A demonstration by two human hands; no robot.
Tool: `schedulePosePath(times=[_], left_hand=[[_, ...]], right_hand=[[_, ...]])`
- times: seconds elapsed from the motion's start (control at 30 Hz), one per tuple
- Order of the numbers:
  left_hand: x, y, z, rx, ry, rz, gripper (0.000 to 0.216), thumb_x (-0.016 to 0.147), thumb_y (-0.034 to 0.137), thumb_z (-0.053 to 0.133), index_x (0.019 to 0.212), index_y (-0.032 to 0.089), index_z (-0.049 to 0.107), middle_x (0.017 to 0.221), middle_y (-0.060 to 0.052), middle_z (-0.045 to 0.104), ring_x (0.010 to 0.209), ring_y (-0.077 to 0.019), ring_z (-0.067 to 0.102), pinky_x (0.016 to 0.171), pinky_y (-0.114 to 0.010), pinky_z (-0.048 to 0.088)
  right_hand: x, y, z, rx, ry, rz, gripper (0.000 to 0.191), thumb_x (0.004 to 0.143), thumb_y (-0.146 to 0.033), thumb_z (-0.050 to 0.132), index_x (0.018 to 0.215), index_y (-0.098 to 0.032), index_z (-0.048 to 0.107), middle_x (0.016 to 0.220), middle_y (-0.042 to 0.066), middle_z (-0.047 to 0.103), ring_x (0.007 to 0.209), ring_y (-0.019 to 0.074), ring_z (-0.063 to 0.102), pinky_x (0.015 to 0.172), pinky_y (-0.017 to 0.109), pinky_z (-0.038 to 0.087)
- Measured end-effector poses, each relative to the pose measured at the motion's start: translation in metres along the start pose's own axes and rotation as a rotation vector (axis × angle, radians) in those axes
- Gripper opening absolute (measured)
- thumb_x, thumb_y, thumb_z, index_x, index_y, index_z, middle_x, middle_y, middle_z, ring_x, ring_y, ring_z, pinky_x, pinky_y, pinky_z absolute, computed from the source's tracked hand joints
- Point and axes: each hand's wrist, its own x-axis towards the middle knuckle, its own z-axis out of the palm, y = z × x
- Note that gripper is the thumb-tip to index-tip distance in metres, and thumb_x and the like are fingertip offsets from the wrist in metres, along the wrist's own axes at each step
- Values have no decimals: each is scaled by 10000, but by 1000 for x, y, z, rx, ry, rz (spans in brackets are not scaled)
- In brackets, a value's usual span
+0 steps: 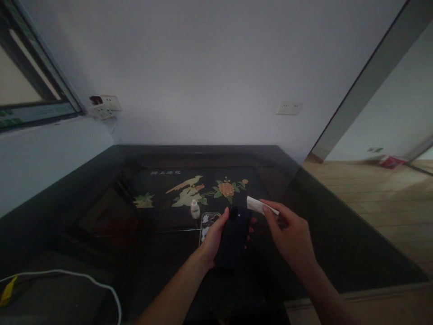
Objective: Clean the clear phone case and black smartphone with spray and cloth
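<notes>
Over the dark table [338, 253], from far off I see a dark phone [233, 239], with the left hand [213, 243] wrapped around its sides; its long side points away and leans a bit right; a folded white paper [256, 204] is by its top right corner, pinched tight in the right hand [293, 232]; I can't tell if they touch; left of the phone are a spotted case [205, 221] and a small bottle [195, 210].

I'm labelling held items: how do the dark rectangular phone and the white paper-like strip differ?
The dark rectangular phone is broader; the white paper-like strip is narrower. The left hand grips the phone; the right hand pinches the strip. Both are longer than wide.
</notes>
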Motion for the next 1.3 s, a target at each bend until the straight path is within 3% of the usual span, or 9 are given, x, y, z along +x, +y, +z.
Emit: schedulePosePath(times=[0.13, 0.23, 0.43, 0.73, 0.83, 0.93, 1.1, 1.2, 1.3], left_hand=[[-1, -5, -1, 58, 89, -56, 684, 970, 644, 466, 1099, 29, 735, 885, -177, 759, 636, -182, 684, 594, -260, 526], [0, -9, -2, 48, 134, -87, 684, 949, 662, 499, 1117, 43, 737, 829, -164, 763, 596, -189, 684, 604, -275, 532], [3, -9, 3, -135, 114, 99, 455, 1002, 432, 517, 1222, 88, 718, 950, -126, 783, 877, -260, 745, 848, -347, 555], [6, 14, -6, -117, 35, 125, 782, 1040, 597, 228, 1234, -4, 690, 979, -185, 752, 758, -224, 705, 716, -328, 552], [5, 15, -4, -149, 11, 132, 776, 1035, 595, 237, 1258, -5, 678, 972, -179, 741, 760, -233, 691, 676, -349, 556], [2, 12, -1, -165, 11, 134, 723, 1018, 591, 340, 1270, 0, 672, 980, -169, 738, 772, -226, 691, 691, -339, 558], [-1, 8, 0, -130, 21, 104, 671, 1006, 581, 397, 1253, 27, 683, 1008, -181, 745, 782, -237, 707, 702, -339, 559], [0, 8, 0, -116, 2, 74, 668, 994, 595, 420, 1250, 35, 680, 1027, -193, 740, 782, -243, 712, 686, -345, 567], [0, 7, -1, -120, 20, 58, 679, 993, 607, 414, 1196, 24, 697, 1001, -199, 744, 748, -242, 717, 676, -349, 577]], right_hand=[[-4, -5, 20, 15, -76, -77, 229, 984, -316, 590, 1106, -247, 771, 1022, 44, 813, 853, 218, 789, 757, 306, 649], [-9, -11, 30, 41, -76, -195, 243, 992, -255, 575, 1155, -263, 754, 1099, 41, 802, 966, 228, 782, 918, 366, 634], [-21, -11, 44, 30, -119, -488, 448, 980, -95, 549, 1364, -307, 638, 1306, 27, 723, 1248, 222, 665, 1135, 453, 510], [-64, -9, 37, -17, -509, -766, 367, 987, -49, 521, 1309, -190, 627, 1328, 49, 712, 1340, 160, 581, 1258, 417, 284], [-76, -8, 22, 48, -604, -746, 374, 974, -75, 549, 1307, -221, 636, 1310, 40, 720, 1263, 162, 648, 1231, 400, 341], [-76, -6, 6, 154, -503, -603, 412, 964, -97, 566, 1331, -271, 635, 1261, 18, 746, 1147, 176, 722, 1121, 364, 510], [-38, -6, -6, 135, -4, -163, 250, 962, -215, 628, 1160, -299, 753, 1109, 28, 801, 973, 247, 788, 861, 351, 668], [-12, -3, 4, 97, 116, -133, 245, 971, -263, 624, 1175, -275, 759, 1186, 51, 777, 1028, 260, 771, 923, 397, 644], [0, 6, 23, 75, 38, -221, 277, 985, -233, 592, 1215, -260, 742, 1212, 52, 767, 1124, 256, 735, 1031, 433, 589]])
